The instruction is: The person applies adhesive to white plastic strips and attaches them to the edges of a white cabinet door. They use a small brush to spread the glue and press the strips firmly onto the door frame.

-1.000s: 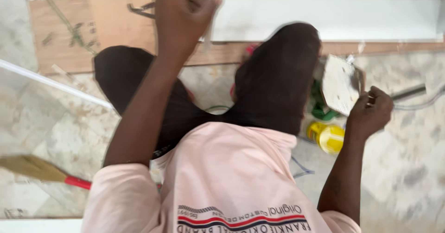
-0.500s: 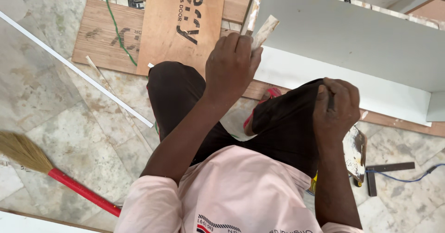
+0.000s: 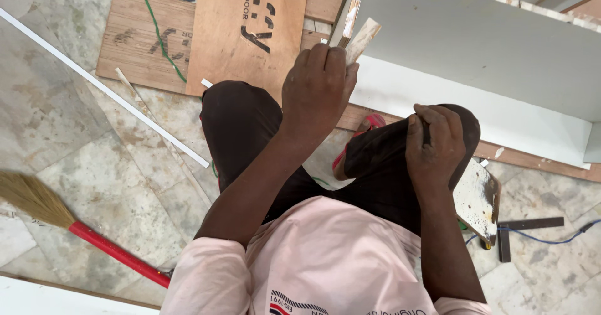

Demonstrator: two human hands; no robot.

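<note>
A thin wood strip is gripped in the closed left hand, held against the white panel edge. A small dark tool, mostly hidden, is clenched in the right hand over the knee. A slip is judged likely, since the strip is pinched only at its lower end.

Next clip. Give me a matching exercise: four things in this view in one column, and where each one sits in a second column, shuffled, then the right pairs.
Things:
1. broom
2. small wooden stick
3. white panel
4. long white strip

Places:
A. in the left hand, raised
B. on the floor at far left, red handle
C. lying aslant on the floor, upper left
D. upper right, beyond the knees

Pairs: 1-B, 2-A, 3-D, 4-C
</note>
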